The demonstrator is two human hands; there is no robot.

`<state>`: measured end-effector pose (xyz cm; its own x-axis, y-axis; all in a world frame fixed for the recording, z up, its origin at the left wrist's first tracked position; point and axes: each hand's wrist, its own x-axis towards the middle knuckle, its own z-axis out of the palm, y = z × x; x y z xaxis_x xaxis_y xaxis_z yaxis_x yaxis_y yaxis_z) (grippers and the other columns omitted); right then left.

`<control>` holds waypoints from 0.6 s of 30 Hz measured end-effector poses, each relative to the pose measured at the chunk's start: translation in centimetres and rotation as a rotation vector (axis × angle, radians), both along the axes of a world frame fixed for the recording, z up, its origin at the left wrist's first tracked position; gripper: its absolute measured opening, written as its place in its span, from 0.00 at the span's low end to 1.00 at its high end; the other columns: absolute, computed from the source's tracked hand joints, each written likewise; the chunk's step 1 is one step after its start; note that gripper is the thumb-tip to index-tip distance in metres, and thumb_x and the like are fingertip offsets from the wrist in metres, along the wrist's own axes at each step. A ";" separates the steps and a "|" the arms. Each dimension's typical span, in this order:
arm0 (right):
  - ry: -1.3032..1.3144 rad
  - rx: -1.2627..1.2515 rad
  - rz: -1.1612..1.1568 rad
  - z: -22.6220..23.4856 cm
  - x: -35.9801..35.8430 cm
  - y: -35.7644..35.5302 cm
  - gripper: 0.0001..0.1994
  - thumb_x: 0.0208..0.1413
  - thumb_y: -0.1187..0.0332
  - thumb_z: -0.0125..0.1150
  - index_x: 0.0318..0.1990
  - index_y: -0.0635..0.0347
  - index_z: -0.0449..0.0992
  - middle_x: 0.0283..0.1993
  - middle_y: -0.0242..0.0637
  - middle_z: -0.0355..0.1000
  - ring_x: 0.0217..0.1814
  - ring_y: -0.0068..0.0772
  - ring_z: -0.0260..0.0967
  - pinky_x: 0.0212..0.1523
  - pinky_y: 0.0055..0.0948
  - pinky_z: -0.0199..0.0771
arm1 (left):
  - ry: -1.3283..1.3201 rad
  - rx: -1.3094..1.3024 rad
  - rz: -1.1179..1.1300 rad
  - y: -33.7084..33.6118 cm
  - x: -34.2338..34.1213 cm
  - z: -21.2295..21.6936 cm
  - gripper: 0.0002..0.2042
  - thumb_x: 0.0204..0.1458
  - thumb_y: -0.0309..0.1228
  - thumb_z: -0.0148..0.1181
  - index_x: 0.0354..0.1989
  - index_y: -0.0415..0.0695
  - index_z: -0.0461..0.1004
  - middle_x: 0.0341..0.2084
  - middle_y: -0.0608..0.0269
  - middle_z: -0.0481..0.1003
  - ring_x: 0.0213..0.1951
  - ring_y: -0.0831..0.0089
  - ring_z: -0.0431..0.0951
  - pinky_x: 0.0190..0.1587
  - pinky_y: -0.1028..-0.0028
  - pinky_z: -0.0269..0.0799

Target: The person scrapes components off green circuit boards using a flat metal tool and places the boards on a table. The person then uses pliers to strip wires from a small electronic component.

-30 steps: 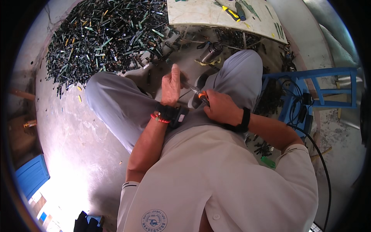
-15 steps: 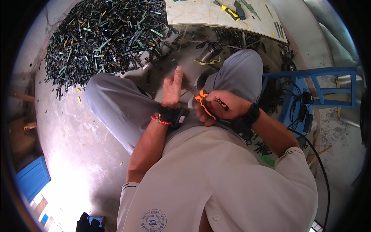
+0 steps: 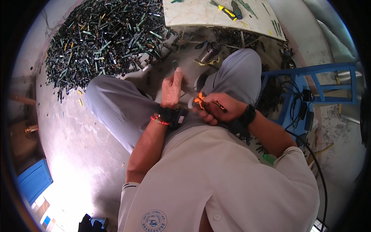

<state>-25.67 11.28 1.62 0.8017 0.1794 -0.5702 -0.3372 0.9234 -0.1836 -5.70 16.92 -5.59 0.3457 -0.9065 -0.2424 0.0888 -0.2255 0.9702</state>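
Observation:
Orange-and-black pliers (image 3: 199, 99) sit in my right hand (image 3: 226, 106), whose fingers are curled round the handles. The jaws point toward my left hand (image 3: 171, 91), which is raised over my lap with its thumb up. A thin strip is pinched in the left hand. Its dark green end (image 3: 175, 63) sticks out beyond the thumb tip, while the fingers cover its middle. A greyish blurred length lies between the left hand and the pliers; whether it belongs to the strip I cannot tell.
A large heap of dark and green strips (image 3: 104, 38) covers the floor at far left. A pale board (image 3: 201, 13) ahead holds a yellow-black tool (image 3: 228, 12) and green strips. A dark flask (image 3: 210, 52) stands between my knees. A blue stool (image 3: 295, 104) with black cables is at right.
My right hand has squeezed the pliers; the handles, spread before, are now closer together and mostly hidden by the fingers. My left hand has barely moved.

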 end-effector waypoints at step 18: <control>0.271 -1.906 0.620 0.8 0.4 1.3 0.13 0.51 0.67 0.54 0.40 0.69 0.67 0.32 0.54 0.72 0.36 0.57 0.70 0.37 0.46 0.70 | -0.029 0.071 0.056 0.2 -0.1 1.4 0.37 0.63 0.55 0.33 0.16 0.33 0.72 0.06 0.61 0.65 0.10 0.72 0.67 0.17 0.72 0.63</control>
